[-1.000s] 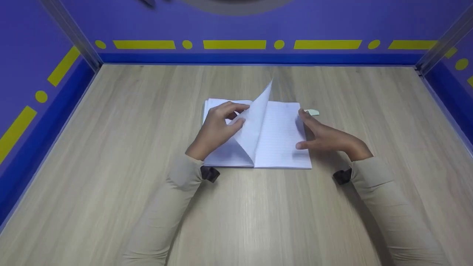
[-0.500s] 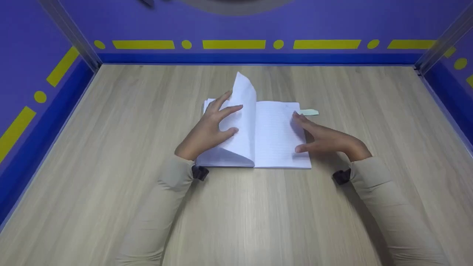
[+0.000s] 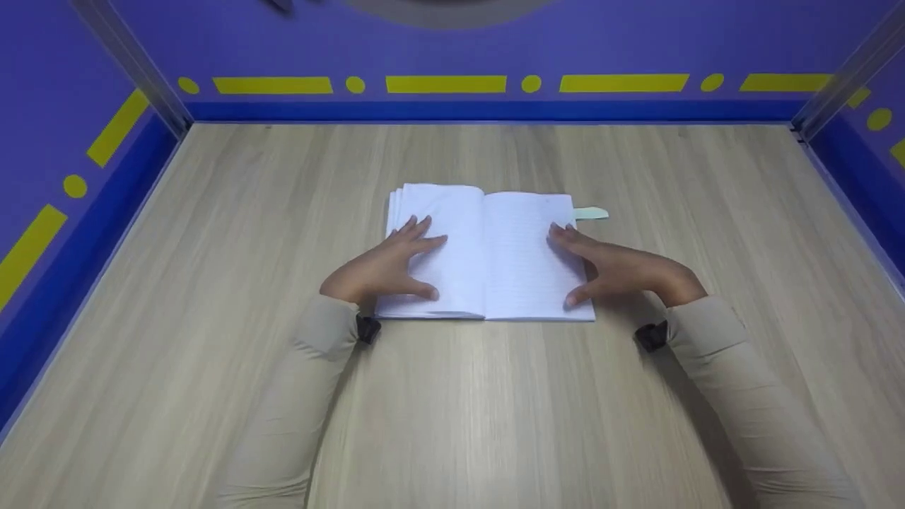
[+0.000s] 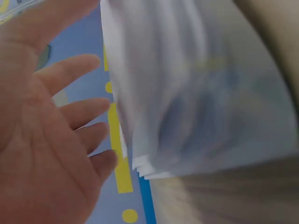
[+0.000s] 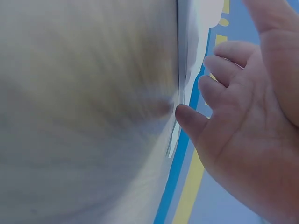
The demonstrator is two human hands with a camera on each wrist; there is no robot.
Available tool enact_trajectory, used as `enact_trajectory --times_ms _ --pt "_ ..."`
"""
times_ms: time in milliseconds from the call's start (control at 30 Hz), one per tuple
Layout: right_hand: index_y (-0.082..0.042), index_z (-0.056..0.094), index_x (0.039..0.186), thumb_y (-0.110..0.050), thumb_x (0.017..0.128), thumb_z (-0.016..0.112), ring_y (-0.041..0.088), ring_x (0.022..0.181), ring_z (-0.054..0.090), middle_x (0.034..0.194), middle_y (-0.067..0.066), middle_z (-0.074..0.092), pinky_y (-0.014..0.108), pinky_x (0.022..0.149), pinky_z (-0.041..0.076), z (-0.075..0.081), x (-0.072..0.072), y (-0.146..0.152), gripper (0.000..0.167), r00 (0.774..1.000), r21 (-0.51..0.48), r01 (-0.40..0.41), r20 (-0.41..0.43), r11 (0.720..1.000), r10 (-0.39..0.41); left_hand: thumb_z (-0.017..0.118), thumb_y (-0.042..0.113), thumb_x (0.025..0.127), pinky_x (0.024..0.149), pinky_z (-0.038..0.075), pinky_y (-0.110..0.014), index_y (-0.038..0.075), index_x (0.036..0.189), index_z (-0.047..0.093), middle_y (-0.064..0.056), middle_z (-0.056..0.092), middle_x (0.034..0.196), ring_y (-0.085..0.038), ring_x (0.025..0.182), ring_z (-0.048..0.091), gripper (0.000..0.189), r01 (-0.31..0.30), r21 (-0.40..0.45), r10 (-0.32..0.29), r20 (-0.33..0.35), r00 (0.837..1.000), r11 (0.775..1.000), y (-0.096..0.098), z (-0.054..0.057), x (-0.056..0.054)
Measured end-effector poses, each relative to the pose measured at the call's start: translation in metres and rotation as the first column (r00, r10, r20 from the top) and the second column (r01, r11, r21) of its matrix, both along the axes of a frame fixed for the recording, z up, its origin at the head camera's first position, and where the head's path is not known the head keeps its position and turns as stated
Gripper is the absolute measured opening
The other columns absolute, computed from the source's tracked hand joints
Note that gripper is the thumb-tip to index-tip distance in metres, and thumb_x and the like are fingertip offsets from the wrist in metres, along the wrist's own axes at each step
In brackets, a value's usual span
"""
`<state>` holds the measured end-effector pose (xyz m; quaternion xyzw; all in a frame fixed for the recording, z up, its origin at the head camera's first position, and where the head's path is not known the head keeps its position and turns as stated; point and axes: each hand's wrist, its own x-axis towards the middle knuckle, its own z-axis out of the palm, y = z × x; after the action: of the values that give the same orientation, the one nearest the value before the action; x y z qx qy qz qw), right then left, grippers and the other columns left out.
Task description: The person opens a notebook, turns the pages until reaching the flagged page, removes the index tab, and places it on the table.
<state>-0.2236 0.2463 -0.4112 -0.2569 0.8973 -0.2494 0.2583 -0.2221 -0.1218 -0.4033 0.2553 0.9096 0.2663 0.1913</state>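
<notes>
An open notebook [image 3: 520,268] with white ruled pages lies flat on the table in the head view. Over its left page spreads my left hand [image 3: 385,268], fingers apart and nothing gripped. Whether those fingertips touch the paper I cannot tell. My right hand [image 3: 615,268] is at the right page's outer edge, fingers and thumb spread over it. A pale green tab [image 3: 591,213] sticks out past the right page near its top. In the left wrist view the notebook's pages [image 4: 187,93] stand beside the open palm. The right wrist view shows the little finger at the notebook's edge [image 5: 181,56].
The wood-grain table [image 3: 452,417] reaches to a purple-blue back wall [image 3: 452,49] with yellow dashes and dots. Side panels [image 3: 63,141] stand at left and right. Each sleeve carries a dark wrist camera [image 3: 651,336].
The raised page has swung over to the left and now lies flat. My left hand let go of it and moved left and down. The right hand stayed nearly in place.
</notes>
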Motion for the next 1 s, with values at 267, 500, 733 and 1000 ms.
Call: enact_trajectory --times_ms 267,500,733,1000 --pt "-0.011 0.007 0.155 -0.043 0.074 0.079 0.03 0.15 -0.005 0.163 0.009 -0.004 0.055 0.119 0.003 0.002 0.002 -0.001 0.113 0.999 0.058 -0.048 0.026 0.997 0.047 0.081 0.025 0.076 0.121 0.011 -0.041 0.019 0.151 0.031 -0.002 0.003 0.163 -0.02 0.15 0.0 0.09 -0.024 -0.052 0.033 0.17 0.985 0.998 -0.008 -0.005 0.0" --pt "-0.013 0.007 0.155 -0.045 0.072 0.08 0.03 0.15 -0.007 0.163 0.007 -0.007 0.057 0.118 0.002 0.003 0.001 0.002 0.115 0.996 0.104 -0.077 0.041 0.992 0.074 0.082 0.021 0.075 0.122 0.007 -0.041 0.02 0.152 0.028 -0.001 -0.002 0.163 -0.021 0.15 -0.004 0.094 -0.019 -0.062 0.032 0.214 0.976 0.998 -0.012 -0.008 -0.003" --pt "-0.011 0.006 0.155 -0.044 0.069 0.082 0.033 0.149 -0.009 0.162 0.01 -0.009 0.058 0.118 0.002 0.003 0.0 0.003 0.119 0.994 0.098 -0.096 0.066 0.991 0.09 0.081 0.02 0.075 0.122 0.005 -0.042 0.02 0.152 0.026 0.0 -0.005 0.163 -0.021 0.15 -0.007 0.095 -0.021 -0.064 0.035 0.232 0.972 0.998 -0.013 -0.007 -0.001" --pt "-0.012 0.006 0.155 -0.043 0.069 0.082 0.035 0.149 -0.009 0.162 0.01 -0.01 0.059 0.117 0.003 0.005 0.001 0.001 0.119 0.994 0.099 -0.082 0.078 0.992 0.074 0.081 0.018 0.075 0.122 0.004 -0.04 0.022 0.152 0.026 0.003 -0.005 0.163 -0.019 0.15 -0.008 0.095 -0.048 -0.065 0.063 0.24 0.969 0.997 -0.013 -0.007 0.0"
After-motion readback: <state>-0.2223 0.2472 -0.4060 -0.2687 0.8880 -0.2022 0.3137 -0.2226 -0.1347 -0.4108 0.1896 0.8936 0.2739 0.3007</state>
